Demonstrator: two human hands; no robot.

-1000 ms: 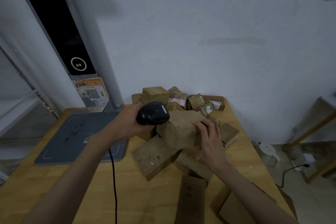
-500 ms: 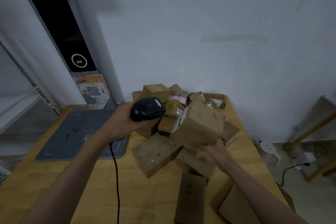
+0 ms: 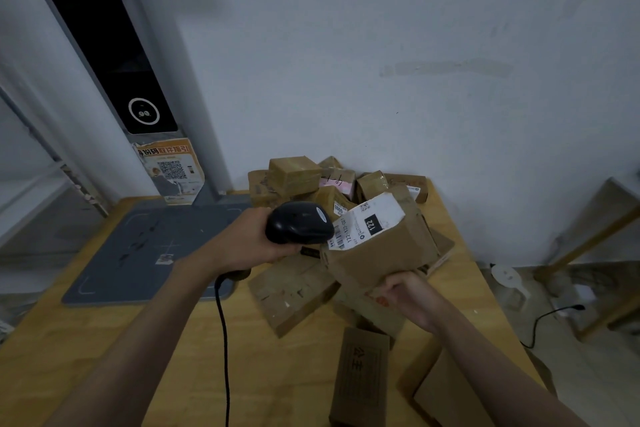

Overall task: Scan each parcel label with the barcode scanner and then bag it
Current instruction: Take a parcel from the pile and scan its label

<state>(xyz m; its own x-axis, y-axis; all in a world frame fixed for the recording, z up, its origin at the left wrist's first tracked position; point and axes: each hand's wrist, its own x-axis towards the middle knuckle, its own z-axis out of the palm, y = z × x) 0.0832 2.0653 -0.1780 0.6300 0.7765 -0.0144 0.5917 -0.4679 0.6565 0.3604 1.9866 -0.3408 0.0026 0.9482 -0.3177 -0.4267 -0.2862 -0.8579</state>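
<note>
Above table pile: left hand point(image 3: 249, 246) grips scanner point(image 3: 299, 227); right hand point(image 3: 410, 295) holds parcel point(image 3: 377, 253) bottom edge.

Scanner held against the label of a lifted parcel, above a heap of boxes.

Left hand point(image 3: 251, 246) grips black barcode scanner point(image 3: 299, 222), its nose just beside the white label point(image 3: 367, 225) marked "122". Right hand point(image 3: 408, 293) holds the brown parcel point(image 3: 381, 253) from below, tilted, label face up toward the camera. Scanner cord point(image 3: 224, 340) hangs down across the wooden table point(image 3: 104, 350). Heap of cardboard parcels point(image 3: 298, 177) against the wall behind. Grey mat point(image 3: 138, 246) at left, near the heap.
</note>
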